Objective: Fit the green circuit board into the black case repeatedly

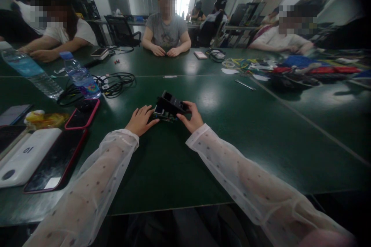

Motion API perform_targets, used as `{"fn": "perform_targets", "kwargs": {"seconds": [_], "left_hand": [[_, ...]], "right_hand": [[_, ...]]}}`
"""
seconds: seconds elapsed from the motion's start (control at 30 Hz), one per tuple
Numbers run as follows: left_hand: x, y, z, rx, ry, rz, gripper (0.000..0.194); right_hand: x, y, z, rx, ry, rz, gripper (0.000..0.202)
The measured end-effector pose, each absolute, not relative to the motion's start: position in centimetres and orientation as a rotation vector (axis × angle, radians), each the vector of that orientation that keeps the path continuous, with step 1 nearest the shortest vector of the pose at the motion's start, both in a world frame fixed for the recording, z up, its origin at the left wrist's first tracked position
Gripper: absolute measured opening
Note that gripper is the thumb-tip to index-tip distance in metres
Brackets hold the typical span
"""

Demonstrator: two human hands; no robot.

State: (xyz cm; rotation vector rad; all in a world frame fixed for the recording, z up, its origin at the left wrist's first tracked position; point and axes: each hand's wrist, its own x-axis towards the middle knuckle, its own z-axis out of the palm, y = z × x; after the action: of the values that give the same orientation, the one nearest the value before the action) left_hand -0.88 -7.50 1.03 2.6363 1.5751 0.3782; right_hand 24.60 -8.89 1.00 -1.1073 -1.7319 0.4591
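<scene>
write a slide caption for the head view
Left hand at a circuit board, right hand holding a black casing.

The table (261, 139) offers room rightward; bottles (79, 72) obstruct the left.

On my feed, the tabletop (226, 154) looks smooth and shows a glossy sheen where light pools. The black cover (175, 105) reads to me as hard plastic, mostly matt, though it is too small and dim to be certain. I see gauzy, sheer cloth in the sleeves (111, 162), thin clear plastic in the purple-capped bottle (79, 73), smooth plastic on the white block (31, 152), smudged glassy gloss on the red-edged phone (59, 154), and shiny metal along the slender tool (245, 85).
</scene>
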Motion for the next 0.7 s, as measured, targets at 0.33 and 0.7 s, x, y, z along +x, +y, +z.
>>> {"fn": "perform_targets", "kwargs": {"seconds": [0.33,0.7], "left_hand": [[-1.0,-7.4,1.1,2.638,1.567,0.343,0.058],[-1.0,-7.5,1.1,2.643,1.566,0.330,0.061]], "right_hand": [[26.2,-7.2,-0.1,-1.316,-1.603,0.353,0.049],[26.7,-6.6,-1.0,-1.439,-1.733,0.230,0.048]]}}
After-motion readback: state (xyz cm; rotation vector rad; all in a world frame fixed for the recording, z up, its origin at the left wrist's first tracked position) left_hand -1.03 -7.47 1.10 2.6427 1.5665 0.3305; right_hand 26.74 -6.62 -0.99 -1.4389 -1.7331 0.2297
